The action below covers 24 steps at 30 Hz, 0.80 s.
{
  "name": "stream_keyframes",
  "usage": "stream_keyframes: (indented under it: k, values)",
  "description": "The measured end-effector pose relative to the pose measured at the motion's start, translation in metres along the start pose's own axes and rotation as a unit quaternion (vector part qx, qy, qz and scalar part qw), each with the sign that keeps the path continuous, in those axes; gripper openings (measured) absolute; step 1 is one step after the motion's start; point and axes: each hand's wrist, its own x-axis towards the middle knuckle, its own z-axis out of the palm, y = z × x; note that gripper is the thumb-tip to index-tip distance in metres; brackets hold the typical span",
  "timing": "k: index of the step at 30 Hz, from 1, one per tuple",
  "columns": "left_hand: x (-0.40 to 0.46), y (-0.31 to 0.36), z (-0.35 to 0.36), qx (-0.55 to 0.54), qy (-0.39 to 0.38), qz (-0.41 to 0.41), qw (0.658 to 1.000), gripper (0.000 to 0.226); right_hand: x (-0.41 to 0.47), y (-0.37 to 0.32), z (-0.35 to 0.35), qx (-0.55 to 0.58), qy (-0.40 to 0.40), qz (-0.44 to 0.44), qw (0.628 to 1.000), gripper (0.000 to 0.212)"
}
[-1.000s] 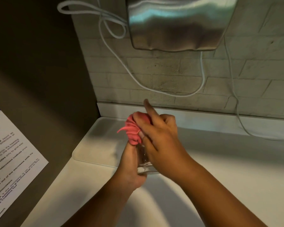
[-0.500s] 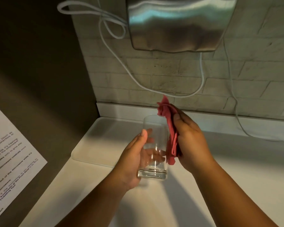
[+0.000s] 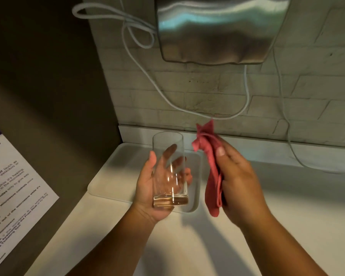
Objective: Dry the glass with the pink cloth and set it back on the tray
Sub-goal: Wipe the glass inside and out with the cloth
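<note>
A clear tall glass (image 3: 168, 154) stands upright in the air, held from the left and behind by my left hand (image 3: 147, 188), whose fingers show through it. To its right, clear of the glass, my right hand (image 3: 239, 176) grips the pink cloth (image 3: 212, 172), which hangs bunched from thumb and fingers. Both are above the white tray (image 3: 116, 176), a shallow rounded rectangle on the white counter, with the glass over its right end.
A steel wall-mounted unit (image 3: 219, 30) hangs on the brick wall above, with white cables (image 3: 139, 62) looping down to the counter's back ledge. A dark side panel with a printed notice (image 3: 10, 192) stands at the left. White counter (image 3: 297, 206) extends to the right.
My right hand pulled the pink cloth out of the glass's mouth and moved right, away from it. The glass now stands uncovered in my left hand, slightly further left.
</note>
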Motion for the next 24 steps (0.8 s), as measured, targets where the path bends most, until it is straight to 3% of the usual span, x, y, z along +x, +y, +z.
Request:
stream_keyframes:
  k: [2,4,8,11,13,16,19,24]
  values:
    - [0.002,-0.001,0.000,0.019,0.014,-0.001,1.000,0.083,-0.011,0.005,0.011,-0.149,-0.021,-0.075,0.986,0.037]
    - [0.002,-0.003,-0.001,0.027,0.007,-0.009,1.000,0.068,-0.023,0.016,0.026,-0.301,-0.059,-0.149,0.940,0.043]
    - [-0.004,-0.012,-0.008,0.058,-0.002,-0.010,0.998,0.049,-0.031,0.021,0.045,-0.463,-0.118,-0.174,0.861,0.056]
    - [-0.007,-0.013,0.000,0.060,-0.025,-0.022,0.998,0.052,-0.011,0.015,0.040,-0.434,-0.110,-0.174,0.877,0.055]
    - [-0.007,-0.015,0.005,0.066,0.003,-0.022,0.998,0.061,0.005,0.013,0.033,-0.414,-0.053,-0.188,0.889,0.052]
    - [-0.007,-0.018,0.009,0.077,0.007,-0.006,0.997,0.064,0.026,0.013,0.027,-0.316,0.012,-0.114,0.942,0.045]
    - [-0.004,-0.015,0.010,0.064,0.006,0.012,0.998,0.060,0.026,0.018,0.029,-0.223,-0.010,-0.049,0.974,0.046]
    - [-0.003,-0.014,0.002,0.061,0.015,0.021,0.998,0.060,0.007,0.017,0.032,-0.171,-0.033,-0.032,0.984,0.044]
